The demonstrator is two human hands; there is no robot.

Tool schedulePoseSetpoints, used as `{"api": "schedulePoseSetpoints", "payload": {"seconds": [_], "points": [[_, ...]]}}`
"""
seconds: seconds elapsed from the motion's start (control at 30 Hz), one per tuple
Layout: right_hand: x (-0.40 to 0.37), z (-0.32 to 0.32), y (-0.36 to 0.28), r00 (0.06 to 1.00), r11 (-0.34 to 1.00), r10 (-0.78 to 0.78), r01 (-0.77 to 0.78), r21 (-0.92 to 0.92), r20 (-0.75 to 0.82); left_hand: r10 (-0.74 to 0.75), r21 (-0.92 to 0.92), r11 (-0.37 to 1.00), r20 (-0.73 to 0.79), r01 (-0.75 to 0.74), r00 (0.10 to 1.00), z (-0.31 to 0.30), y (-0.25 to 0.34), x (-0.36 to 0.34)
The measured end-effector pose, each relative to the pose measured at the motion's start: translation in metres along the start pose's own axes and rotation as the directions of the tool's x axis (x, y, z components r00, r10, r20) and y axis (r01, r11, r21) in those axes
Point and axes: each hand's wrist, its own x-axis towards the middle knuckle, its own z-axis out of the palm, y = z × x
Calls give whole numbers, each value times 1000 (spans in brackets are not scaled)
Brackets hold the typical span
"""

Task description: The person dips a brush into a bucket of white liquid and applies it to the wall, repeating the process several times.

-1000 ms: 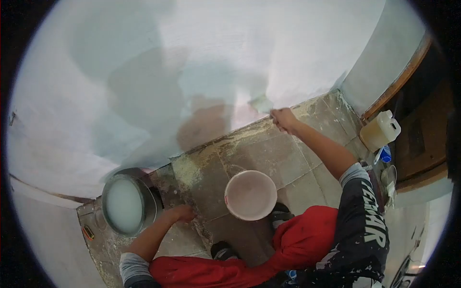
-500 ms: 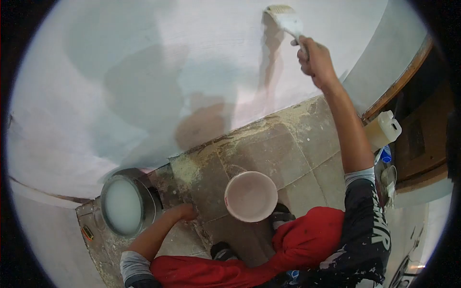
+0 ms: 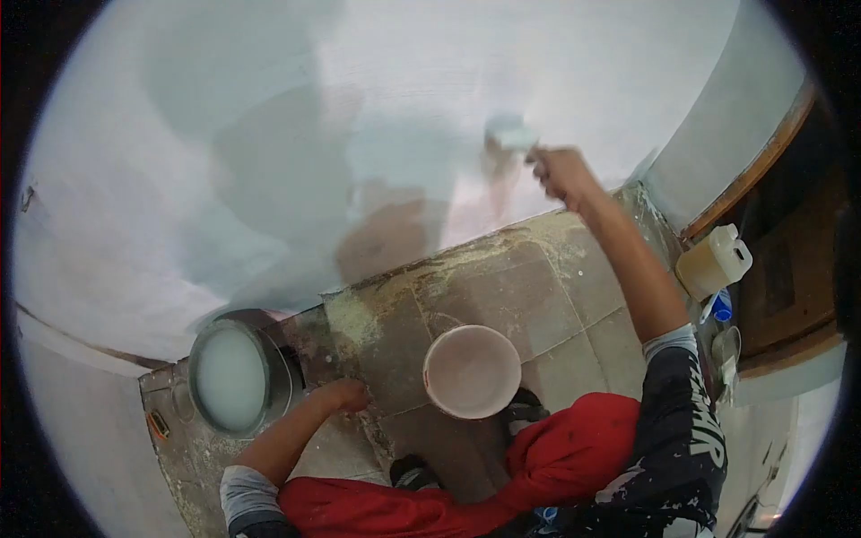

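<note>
My right hand (image 3: 563,179) is closed around the handle of a wide paintbrush (image 3: 518,138). The brush is slightly blurred, with its bristles at the pale wall (image 3: 404,72) and its shadow close by. Low over the floor, my left hand (image 3: 346,395) hangs with its fingers curled in, and I see nothing in it. To its left stands a large metal pot (image 3: 281,375) filled with whitish liquid (image 3: 231,380). A pale round bucket (image 3: 473,371) sits on the floor between my feet and the wall; its inside looks whitish.
Stained floor tiles (image 3: 484,296) run up to the wall's foot. At the right, a jug of yellowish liquid (image 3: 713,263), a blue item (image 3: 722,306) and a clear container (image 3: 728,342) stand by a dark wooden door (image 3: 780,260). A small yellow-and-dark object (image 3: 159,425) lies far left.
My right hand has brought the paintbrush down the wall, closer to the floor. My left hand has stayed almost in place. The view has shifted slightly.
</note>
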Motion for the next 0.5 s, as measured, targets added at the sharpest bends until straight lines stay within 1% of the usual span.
{"api": "schedulePoseSetpoints", "payload": {"seconds": [0.03, 0.07, 0.1, 0.13, 0.17, 0.2, 0.23, 0.3, 0.33, 0.37, 0.4, 0.43, 0.47, 0.5], "points": [[-18, 3, -33, 994, 995, -101, 100, -12, -39, -32, -77, 997, -59, 28, 998, -7, 9, -11], [-20, 0, -52, 985, 982, -164, 169, 86, -60, -33, -78, 997, -54, 28, 998, 0, 1, -2], [-20, -3, -65, 957, 947, -283, 288, 145, -58, 19, 1, 1000, -44, -19, 999, 14, -11, 15], [-24, -8, -78, 928, 909, -373, 371, 190, -29, 69, 80, 995, -31, -67, 997, 22, -18, 27], [-29, -8, -89, 910, 885, -412, 409, 224, -35, 70, 81, 994, -28, -68, 997, 23, -19, 29], [-31, -4, -95, 891, 857, -452, 446, 258, -42, 69, 127, 990, -31, -64, 997, 25, -21, 31], [-31, 2, -90, 892, 857, -451, 445, 258, -40, 68, 172, 983, -35, -61, 997, 26, -22, 31], [-25, 17, -60, 907, 882, -410, 421, 211, -97, 88, 131, 988, -53, -81, 995, 25, -23, 30], [-8, 25, -21, 909, 893, -413, 417, 169, -62, 107, 93, 991, -68, -101, 992, 23, -24, 30], [0, 38, 12, 959, 948, -280, 283, 149, -38, 105, 87, 991, -74, -98, 992, 15, -16, 18], [8, 49, 50, 970, 971, -237, 238, 10, -46, 31, -29, 999, -128, -35, 991, 2, -1, -5], [0, 54, 74, 996, 995, -92, 93, 48, -16, -49, -146, 989, -173, 24, 984, -4, 7, -18], [-9, 54, 81, 996, 998, 61, -62, 2, 62, -52, -153, 988, -177, 25, 983, 4, -2, -6], [-13, 51, 85, 962, 963, 261, -255, -87, 78, -12, -65, 998, -135, 3, 991, 18, -17, 16]]}}
